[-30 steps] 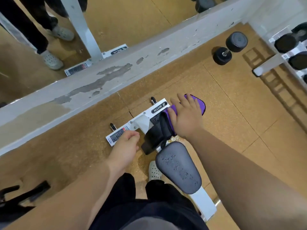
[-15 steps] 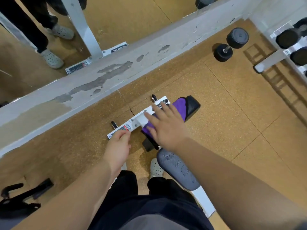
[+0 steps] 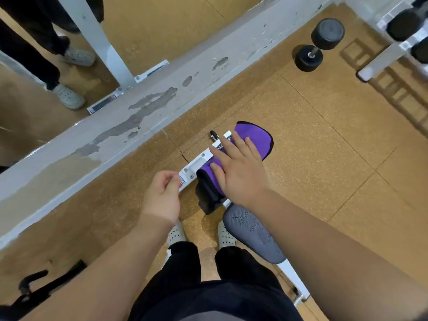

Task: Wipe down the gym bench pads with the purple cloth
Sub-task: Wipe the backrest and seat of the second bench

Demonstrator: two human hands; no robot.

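1. Person, standing, black trousers, grey clogs on cork-coloured floor.
2. Grey seat pad, textured, at the person's 5 o'clock, just beside the right foot.
3. Left hand, at 11 o'clock: fingers loosely curled, thumb against forefinger, nothing seen in it. It hangs above the labelled end of the white bench frame.
4. Right hand, at 12 o'clock: flat, fingers spread, pressing on the purple cloth.
5. Purple cloth, draped over the black roller pad, its far edge overhanging towards 1 o'clock.
6. White ledge, paint peeling, running 9 to 1 o'clock; mirror above it.
7. Black dumbbell on the floor, 2 o'clock, well apart.
8. Dumbbell rack, far 2 o'clock.
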